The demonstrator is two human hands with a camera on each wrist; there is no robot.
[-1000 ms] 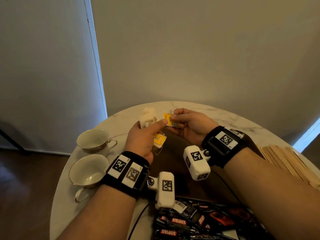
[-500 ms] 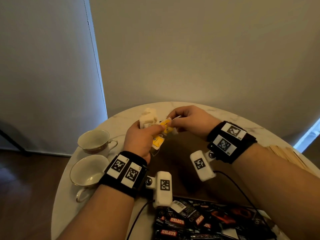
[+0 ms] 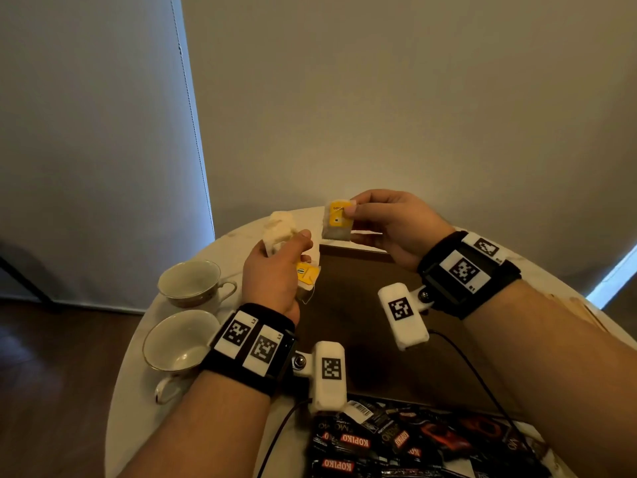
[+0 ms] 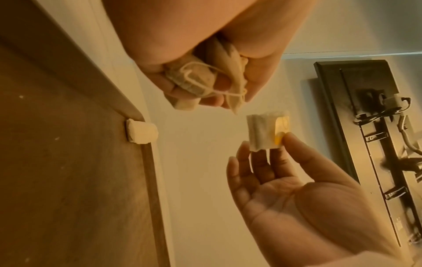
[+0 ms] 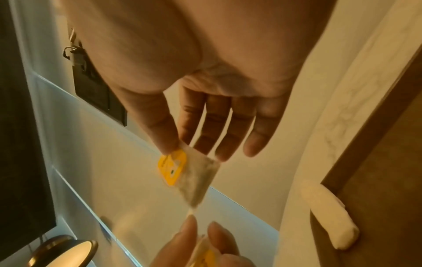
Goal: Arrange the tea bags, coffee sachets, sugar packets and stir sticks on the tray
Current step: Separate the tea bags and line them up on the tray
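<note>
right hand (image 3: 393, 225): one tea bag (image 3: 337, 222) pinched by thumb and fingers above tray (image 3: 362, 305) | left hand (image 3: 275, 270): curled round bunch (image 4: 200, 81) of bags | handling: judged light, soft, tearable; best held at tag or edge
</note>
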